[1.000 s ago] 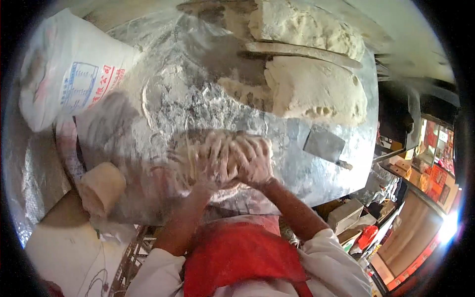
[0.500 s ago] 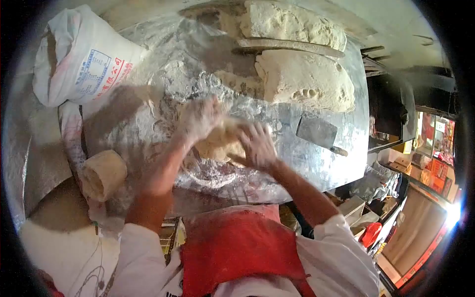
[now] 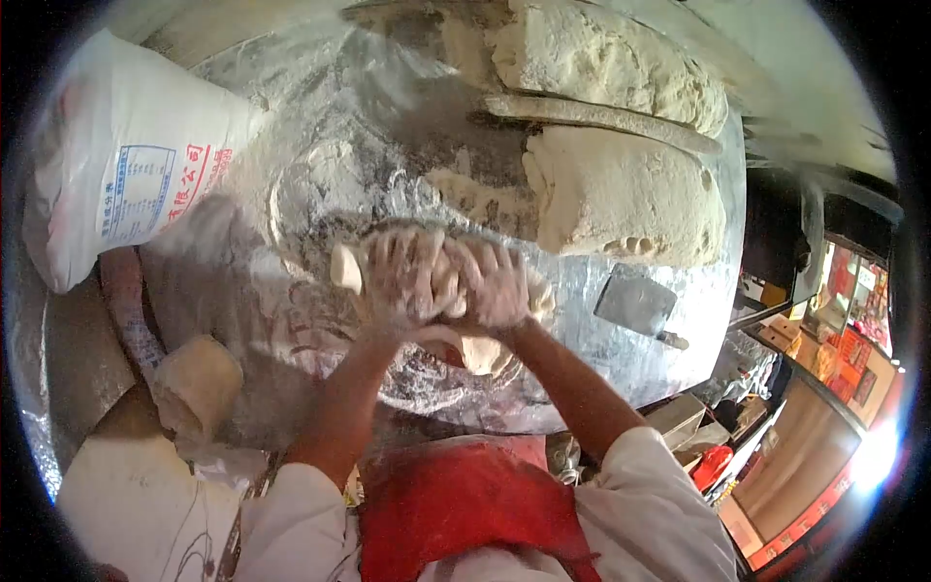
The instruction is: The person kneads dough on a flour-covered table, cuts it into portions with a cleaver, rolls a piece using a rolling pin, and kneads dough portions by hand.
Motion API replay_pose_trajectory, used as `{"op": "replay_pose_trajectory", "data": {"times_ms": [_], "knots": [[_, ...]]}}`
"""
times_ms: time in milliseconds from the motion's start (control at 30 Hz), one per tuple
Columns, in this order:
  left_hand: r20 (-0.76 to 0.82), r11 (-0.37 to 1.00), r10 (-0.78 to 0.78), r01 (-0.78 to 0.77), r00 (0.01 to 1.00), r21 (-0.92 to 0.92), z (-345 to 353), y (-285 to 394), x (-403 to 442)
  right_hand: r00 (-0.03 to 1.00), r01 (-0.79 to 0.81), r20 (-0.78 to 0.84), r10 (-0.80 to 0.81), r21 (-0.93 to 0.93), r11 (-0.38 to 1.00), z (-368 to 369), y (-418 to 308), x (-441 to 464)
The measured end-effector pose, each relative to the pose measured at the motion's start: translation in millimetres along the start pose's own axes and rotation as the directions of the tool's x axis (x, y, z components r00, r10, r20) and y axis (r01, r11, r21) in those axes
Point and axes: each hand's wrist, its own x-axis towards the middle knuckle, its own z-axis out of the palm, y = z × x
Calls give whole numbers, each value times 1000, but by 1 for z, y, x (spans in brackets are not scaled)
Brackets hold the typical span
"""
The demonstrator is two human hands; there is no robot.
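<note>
Side by side near the middle of the floury metal table, both hands press into a lump of dough [image 3: 481,355]. My left hand [image 3: 403,275] has its fingers curled over the dough, and a bit of it bulges out to the left. My right hand [image 3: 497,283] grips the right part, its fingers bent down into it. Much of the lump is hidden beneath the hands and wrists. Loose flour lies around it.
Two large slabs of dough [image 3: 630,194] lie at the back right, with a long floured stick [image 3: 601,113] between them. A dough scraper [image 3: 635,303] rests to the right. A white flour sack [image 3: 145,145] and a beige container [image 3: 199,383] are on the left.
My hands have come down onto the dough and closed over it side by side. The left hand was raised before. The view has shifted slightly.
</note>
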Motion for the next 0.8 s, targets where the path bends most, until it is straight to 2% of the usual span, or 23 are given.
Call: {"op": "replay_pose_trajectory", "data": {"times_ms": [33,67,100,133,167,200,233,267,300,333,367,400,433,467,500,533,600,667,700,733,800], "knots": [[-52,998,-33,30,998,-61,29,-13,-8,997,-61,53,58,67,996,-18,-1,11],[-105,991,-66,53,992,-125,62,-26,-16,996,-85,-9,84,-66,994,-4,9,23],[-116,991,-58,43,991,-127,74,-32,-8,997,-82,4,82,79,994,-17,13,35],[-59,996,-55,51,997,-71,80,-36,2,997,-75,11,74,222,972,-36,10,36],[-1,998,-57,57,998,-10,76,-36,5,997,-61,-23,68,231,971,-53,-2,24],[-22,999,-47,47,999,0,58,-36,8,996,-40,-62,57,238,970,-68,-12,16],[282,857,-204,310,938,-412,29,-37,17,995,-79,-52,85,106,991,-57,-22,4],[605,495,-176,601,776,-627,2,-33,21,986,55,-158,-61,-40,998,-46,-30,-18],[683,529,-227,677,694,-512,-27,-22,20,980,148,-141,-140,54,987,-49,-37,-43],[678,530,-225,672,700,-517,-40,-11,9,966,241,-130,-223,144,960,-52,-42,-67],[687,849,-87,414,721,-327,-51,3,-5,978,196,-106,-177,204,959,-37,-44,-92],[728,993,34,56,685,-99,-60,15,-24,988,151,-75,-136,265,952,-19,-46,-114],[477,994,104,-106,873,-24,-49,22,-60,981,128,-168,-94,204,971,-14,-52,-129],[193,967,213,-235,958,99,-31,27,-97,964,96,-260,-55,148,984,-10,-57,-138],[94,985,169,-171,981,10,-22,34,-114,947,81,-318,-48,91,993,3,-59,-138],[2,989,116,-115,993,-88,-16,42,-124,968,30,-253,3,126,992,23,-57,-134],[-10,995,81,-81,997,-51,-17,47,-129,929,117,-366,-57,143,983,34,-51,-123],[45,990,77,-82,996,116,12,35,-131,941,95,-334,-43,141,985,31,-40,-99],[-18,982,100,-96,995,160,2,32,-105,953,73,-301,-28,140,988,28,-38,-92],[-5,984,93,-91,996,153,9,24,-94,942,88,-334,-22,184,979,19,-35,-80],[-20,997,66,-66,998,-26,19,5,-73,950,50,-312,-5,137,989,44,-13,-63]]}}
